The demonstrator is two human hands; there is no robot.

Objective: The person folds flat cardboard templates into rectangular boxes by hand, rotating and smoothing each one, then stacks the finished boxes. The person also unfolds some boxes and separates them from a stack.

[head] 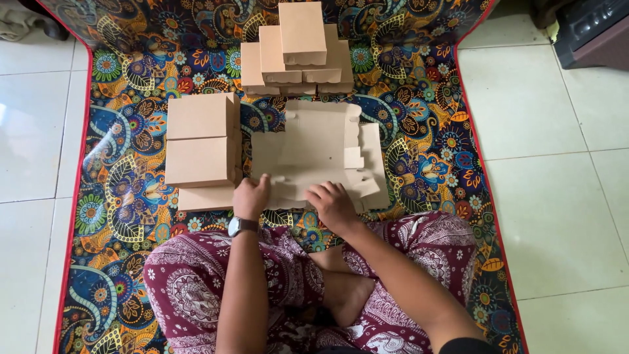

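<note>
A flat, unfolded brown cardboard box blank (319,152) lies on the patterned mat in front of my crossed legs. My left hand (251,196) rests on its near left edge, fingers curled on the cardboard. My right hand (333,202) presses on the near edge a little to the right, fingers spread over the flaps. A watch sits on my left wrist.
Folded brown boxes stand stacked at my left (200,141), and a heap of more folded boxes (295,49) sits at the far side of the colourful mat (426,144). White floor tiles (550,164) surround the mat. A dark object (593,29) stands at the top right.
</note>
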